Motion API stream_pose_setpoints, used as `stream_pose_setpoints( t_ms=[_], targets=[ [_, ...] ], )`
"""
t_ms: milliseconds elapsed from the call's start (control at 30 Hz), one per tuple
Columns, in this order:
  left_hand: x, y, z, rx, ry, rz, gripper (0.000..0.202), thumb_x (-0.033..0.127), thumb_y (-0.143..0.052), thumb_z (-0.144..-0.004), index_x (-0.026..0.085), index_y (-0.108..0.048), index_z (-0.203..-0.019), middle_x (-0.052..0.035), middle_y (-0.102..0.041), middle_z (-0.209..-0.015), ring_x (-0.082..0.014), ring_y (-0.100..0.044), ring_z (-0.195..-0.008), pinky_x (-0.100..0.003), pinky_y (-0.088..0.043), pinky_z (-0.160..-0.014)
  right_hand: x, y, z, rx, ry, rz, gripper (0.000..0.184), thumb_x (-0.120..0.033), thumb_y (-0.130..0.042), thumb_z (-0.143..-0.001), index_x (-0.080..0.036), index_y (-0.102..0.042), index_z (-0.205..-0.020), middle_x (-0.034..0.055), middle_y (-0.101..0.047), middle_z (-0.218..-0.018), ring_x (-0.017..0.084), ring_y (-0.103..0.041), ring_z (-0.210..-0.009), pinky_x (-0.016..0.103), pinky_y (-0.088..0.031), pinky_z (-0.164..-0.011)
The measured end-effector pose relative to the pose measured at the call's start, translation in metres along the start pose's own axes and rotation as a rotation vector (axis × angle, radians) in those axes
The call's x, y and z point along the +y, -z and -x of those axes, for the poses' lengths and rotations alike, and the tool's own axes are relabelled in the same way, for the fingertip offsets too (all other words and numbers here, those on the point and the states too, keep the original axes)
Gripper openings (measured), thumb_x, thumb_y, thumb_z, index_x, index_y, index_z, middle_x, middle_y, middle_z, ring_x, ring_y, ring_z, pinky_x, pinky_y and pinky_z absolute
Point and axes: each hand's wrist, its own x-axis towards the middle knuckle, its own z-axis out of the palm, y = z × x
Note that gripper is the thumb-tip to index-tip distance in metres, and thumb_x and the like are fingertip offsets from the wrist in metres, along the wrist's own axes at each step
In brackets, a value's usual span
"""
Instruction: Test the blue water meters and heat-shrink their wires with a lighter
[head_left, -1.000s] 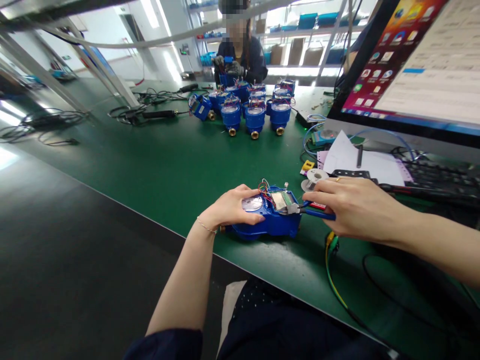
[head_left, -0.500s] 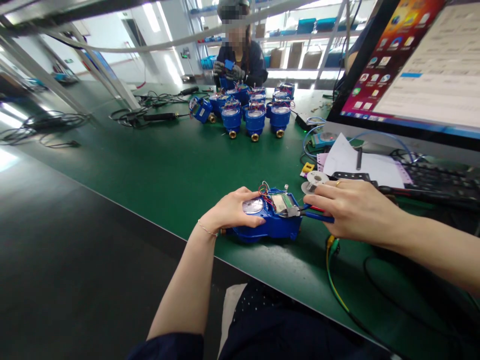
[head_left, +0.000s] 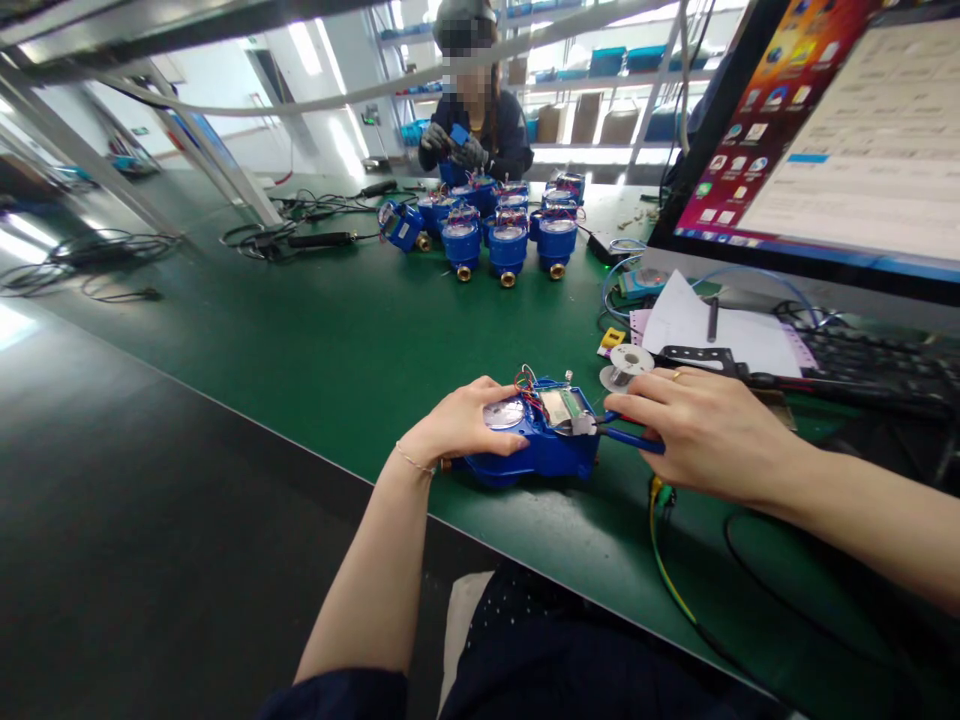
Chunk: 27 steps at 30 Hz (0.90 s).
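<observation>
Near the table's front edge lies a blue water meter (head_left: 525, 455) with its round dial, a tangle of red and white wires, and an uncovered electronics housing. My left hand (head_left: 469, 425) wraps over the dial end and grips the meter against the table. In my right hand (head_left: 690, 425) is a pair of blue-handled pliers (head_left: 634, 438), held at the handles. The plier tips touch the right edge of the electronics housing, at a small silvery piece. A spool of solder wire (head_left: 628, 364) stands just beyond my right fingers.
Several blue water meters (head_left: 508, 250) with brass fittings stand at the far side, in front of a gloved co-worker (head_left: 480, 120). A monitor (head_left: 810, 140), papers (head_left: 697, 320) and a keyboard (head_left: 862, 360) occupy the right. Cables (head_left: 277, 240) lie far left; a yellow-green lead (head_left: 664, 560) hangs over the front edge.
Very little differs. My right hand sits slightly lower, with the pliers still at the housing's edge. My left hand keeps its hold on the water meter.
</observation>
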Motion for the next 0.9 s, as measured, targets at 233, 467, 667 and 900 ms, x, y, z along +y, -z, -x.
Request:
stream_pose_setpoints(
  t_ms=[233, 467, 667, 900],
  targets=[
    [0.0, -0.001, 0.001, 0.005, 0.005, -0.014, 0.073, 0.051, -0.065, -0.062, 0.018, -0.05, -0.125, -0.0066, -0.052, -0.112, -0.0216, -0.054, -0.097, -0.036, -0.044, -0.089, 0.001, 0.001, -0.003, -0.003, 0.003, -0.041, 0.03, -0.011, -0.059, -0.066, -0.015, -0.063, -0.095, 0.0063, -0.055, -0.086, 0.022, -0.052, -0.078, 0.031, -0.04, -0.071],
    [0.0, -0.001, -0.001, 0.005, 0.01, -0.015, 0.073, 0.051, -0.065, -0.062, 0.017, -0.05, -0.125, -0.0069, -0.052, -0.111, -0.022, -0.054, -0.097, -0.035, -0.044, -0.088, -0.004, -0.005, 0.003, 0.139, 0.068, 0.094, 0.026, -0.01, -0.048, -0.071, -0.012, -0.063, -0.092, 0.0094, -0.055, -0.082, 0.023, -0.05, -0.074, 0.032, -0.037, -0.065],
    [-0.001, -0.001, -0.001, 0.015, 0.039, -0.009, 0.073, 0.05, -0.064, -0.062, 0.017, -0.049, -0.125, -0.0065, -0.052, -0.112, -0.022, -0.054, -0.096, -0.034, -0.045, -0.086, -0.016, -0.006, 0.012, 0.307, 0.137, 0.39, 0.019, -0.009, -0.046, -0.087, -0.01, -0.061, -0.1, 0.0088, -0.055, -0.081, 0.022, -0.046, -0.068, 0.032, -0.031, -0.058],
    [0.001, -0.002, -0.001, 0.02, 0.056, 0.006, 0.073, 0.049, -0.065, -0.061, 0.016, -0.05, -0.124, -0.0073, -0.053, -0.112, -0.0221, -0.054, -0.098, -0.034, -0.045, -0.087, -0.008, -0.014, 0.009, 0.306, 0.099, 0.27, 0.024, -0.011, -0.042, -0.086, -0.01, -0.06, -0.102, 0.0101, -0.055, -0.087, 0.023, -0.049, -0.076, 0.033, -0.033, -0.063]
  ],
)
